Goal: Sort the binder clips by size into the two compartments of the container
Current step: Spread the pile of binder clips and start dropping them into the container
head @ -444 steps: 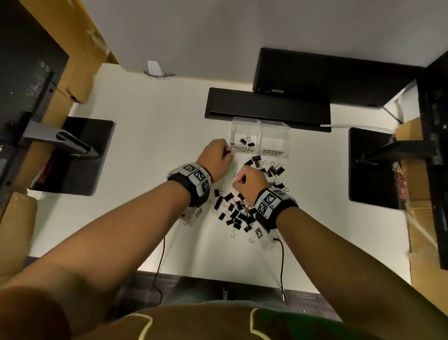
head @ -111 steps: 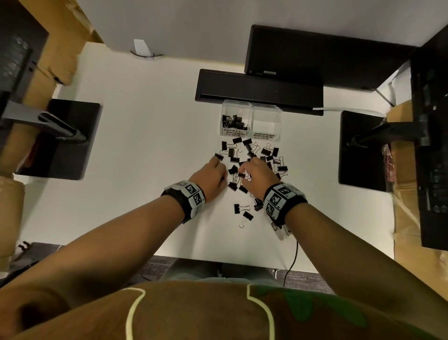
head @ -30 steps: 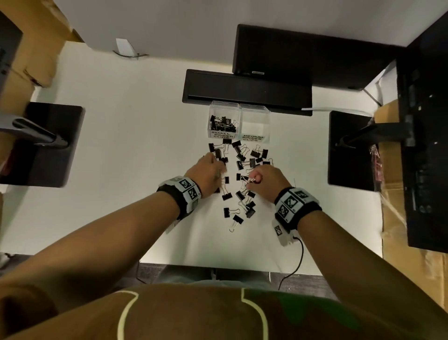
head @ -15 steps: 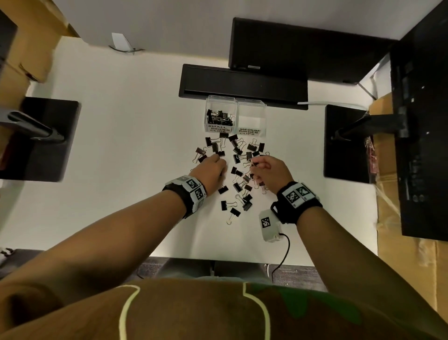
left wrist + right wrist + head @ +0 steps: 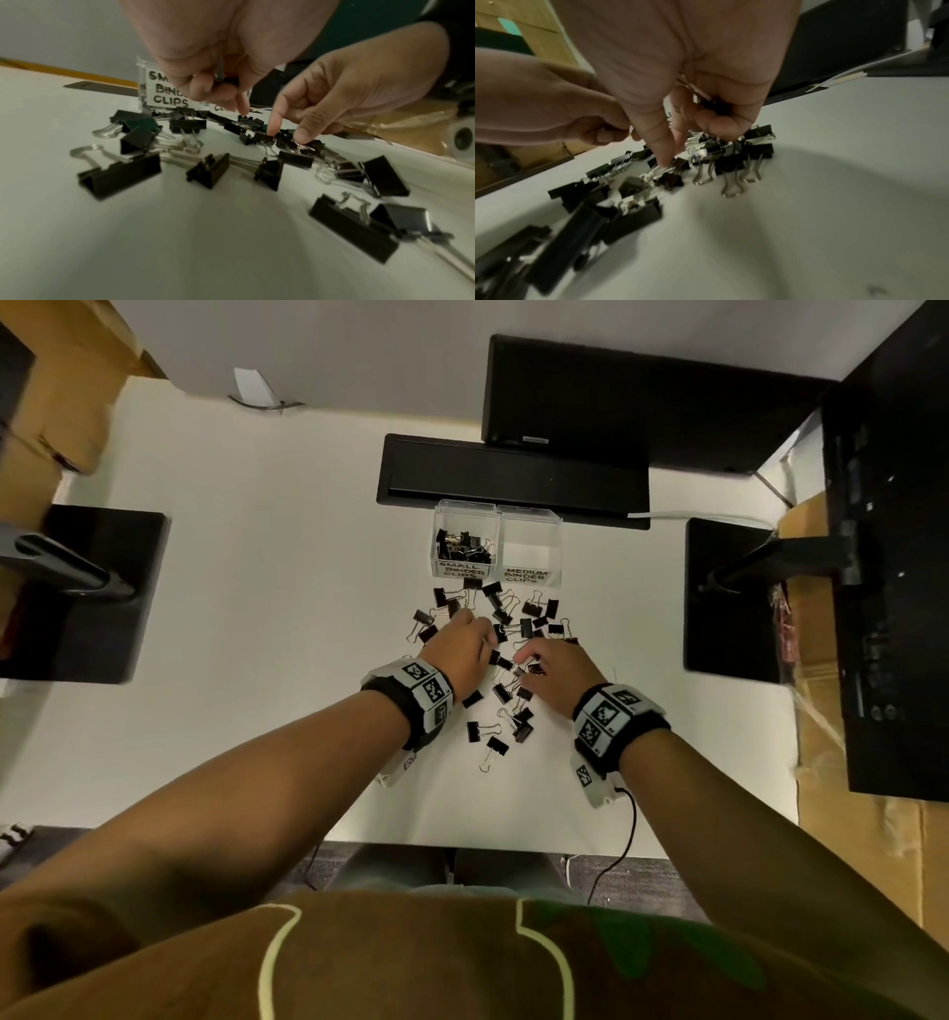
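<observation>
Black binder clips (image 5: 506, 683) lie scattered on the white table in front of a clear two-compartment container (image 5: 497, 513). Its left compartment, labelled small (image 5: 462, 545), holds several clips; the right one, labelled medium (image 5: 531, 549), looks empty. My left hand (image 5: 482, 636) grips small clips (image 5: 226, 81) in its curled fingers while one fingertip (image 5: 243, 110) reaches down to a clip. My right hand (image 5: 529, 660) keeps small clips (image 5: 716, 105) in its curled outer fingers and touches a small clip (image 5: 677, 162) on the table with its forefinger (image 5: 663, 158).
A black bar (image 5: 513, 474) and a monitor base (image 5: 642, 403) stand right behind the container. Black stand plates sit at the left (image 5: 87, 593) and right (image 5: 729, 598). Cardboard boxes (image 5: 862, 839) flank the table. A cable (image 5: 624, 834) hangs over the near edge.
Over the earlier frames the small compartment has filled up and the pile has spread out. In the last half second my left hand edged forward and my right hand shifted left into the pile.
</observation>
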The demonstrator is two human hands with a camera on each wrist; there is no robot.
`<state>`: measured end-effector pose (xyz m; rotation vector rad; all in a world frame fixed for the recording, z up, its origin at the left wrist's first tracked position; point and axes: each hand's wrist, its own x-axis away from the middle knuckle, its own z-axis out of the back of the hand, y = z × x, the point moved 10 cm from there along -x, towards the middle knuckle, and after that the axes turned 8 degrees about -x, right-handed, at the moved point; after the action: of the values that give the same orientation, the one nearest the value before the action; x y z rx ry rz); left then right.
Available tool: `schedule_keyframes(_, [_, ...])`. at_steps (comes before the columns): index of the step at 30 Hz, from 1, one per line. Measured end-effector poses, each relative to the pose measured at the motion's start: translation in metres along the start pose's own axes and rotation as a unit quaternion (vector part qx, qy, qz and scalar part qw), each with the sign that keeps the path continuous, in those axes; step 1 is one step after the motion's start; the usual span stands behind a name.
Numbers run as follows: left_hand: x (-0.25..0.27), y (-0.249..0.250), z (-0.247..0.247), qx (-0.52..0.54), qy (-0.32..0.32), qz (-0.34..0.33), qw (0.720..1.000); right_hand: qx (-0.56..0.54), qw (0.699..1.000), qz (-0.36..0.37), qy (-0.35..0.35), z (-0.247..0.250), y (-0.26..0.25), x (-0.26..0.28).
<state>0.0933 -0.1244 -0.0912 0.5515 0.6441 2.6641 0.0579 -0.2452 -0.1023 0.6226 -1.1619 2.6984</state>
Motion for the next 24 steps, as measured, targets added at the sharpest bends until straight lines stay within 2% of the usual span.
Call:
schedule_keyframes(6, [-0.005, 0.023, -0.024, -0.095, -0.057, -0.085, 0.99, 0.03, 1.0, -0.002, -0.001, -0.009, 0.003, 0.0])
schedule_keyframes(12, [-0.008, 0.014, -0.029, -0.124, -0.049, -0.076, 0.988, -0.01, 1.0, 0.005, -0.013, -0.009, 0.002, 0.001])
schedule_keyframes(15, [-0.007, 0.005, -0.023, -0.082, -0.04, -0.046, 0.995, -0.055, 0.998, -0.027, -0.009, -0.001, 0.007, -0.003])
schedule_keyframes(18, [-0.005, -0.01, -0.012, 0.004, -0.018, 0.01, 1.0, -0.054, 0.998, -0.03, -0.02, 0.005, 0.004, -0.009])
schedule_keyframes(21, [-0.001, -0.027, 0.005, 0.092, 0.011, 0.075, 0.993, 0.023, 0.997, 0.007, -0.07, -0.002, -0.009, -0.012])
schedule_keyframes(24, [-0.001, -0.031, 0.036, 0.15, 0.065, 0.09, 0.982, 0.107, 0.988, 0.025, -0.106, -0.018, -0.012, -0.013])
